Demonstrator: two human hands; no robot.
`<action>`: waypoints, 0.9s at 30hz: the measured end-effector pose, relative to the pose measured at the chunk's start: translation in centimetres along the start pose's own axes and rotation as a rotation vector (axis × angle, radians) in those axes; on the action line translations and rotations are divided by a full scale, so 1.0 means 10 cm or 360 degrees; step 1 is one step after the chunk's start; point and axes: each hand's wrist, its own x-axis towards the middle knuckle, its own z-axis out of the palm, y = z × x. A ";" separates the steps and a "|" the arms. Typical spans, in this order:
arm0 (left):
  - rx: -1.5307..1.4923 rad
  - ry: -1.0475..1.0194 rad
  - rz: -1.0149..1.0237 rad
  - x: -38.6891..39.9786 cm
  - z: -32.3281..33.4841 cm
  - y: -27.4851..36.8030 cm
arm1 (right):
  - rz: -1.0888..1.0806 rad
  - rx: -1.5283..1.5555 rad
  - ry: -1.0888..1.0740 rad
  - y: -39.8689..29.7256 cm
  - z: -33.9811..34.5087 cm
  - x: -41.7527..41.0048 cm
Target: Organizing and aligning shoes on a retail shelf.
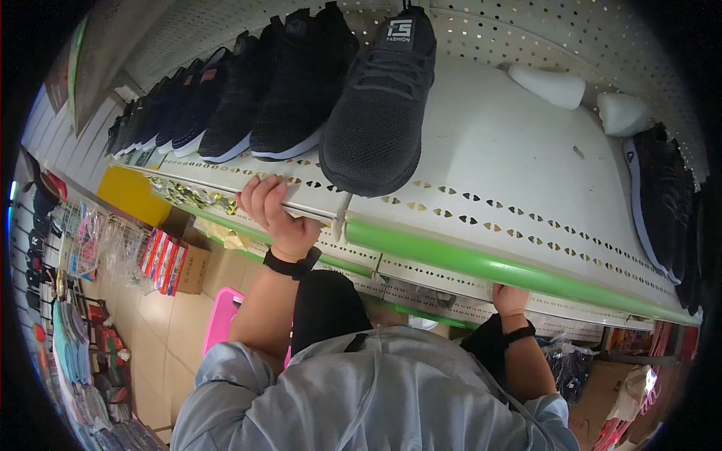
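Observation:
My left hand (277, 211) is curled over the front edge of a white metal shelf (507, 152), fingers on top and thumb lower. Just beyond it a dark grey knit sneaker (378, 107) with laces points its toe at the shelf edge; its tongue bears a logo. Left of that sneaker, black sneakers (290, 84) with white soles stand in a row. My right hand (510, 300) is lower, under the shelf's green front strip (485, 256), near a lower shelf (440, 276). The strip hides its fingers, so I cannot tell what they hold.
Two white shoe forms (547, 85) lie at the back of the shelf, near black sneakers (660, 208) at its right end. A pink plastic stool (220, 315) stands on the tiled floor. A cardboard box (194, 269) and wire baskets (121, 239) are at left.

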 end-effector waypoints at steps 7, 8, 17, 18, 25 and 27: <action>-0.0025 -0.0026 0.0031 0.03 -0.03 0.01 | 0.0025 0.0018 0.0136 -0.02 -0.02 0.02; -0.0027 -0.0043 0.0025 0.04 -0.05 0.01 | 0.0006 0.0000 0.0171 -0.04 -0.04 0.03; -0.0031 -0.0069 0.0025 0.08 -0.08 0.05 | 0.0036 -0.0069 0.0099 -0.05 -0.08 0.02; -0.0032 -0.0079 0.0018 0.07 -0.09 0.04 | 0.0008 -0.0080 0.0146 -0.05 -0.07 0.02; -0.0026 -0.0087 0.0020 0.07 -0.09 0.04 | -0.0049 -0.0125 0.0232 -0.04 -0.04 0.03; -0.0035 -0.0085 0.0017 0.07 -0.09 0.03 | -0.0037 -0.0112 0.0225 -0.05 -0.04 0.03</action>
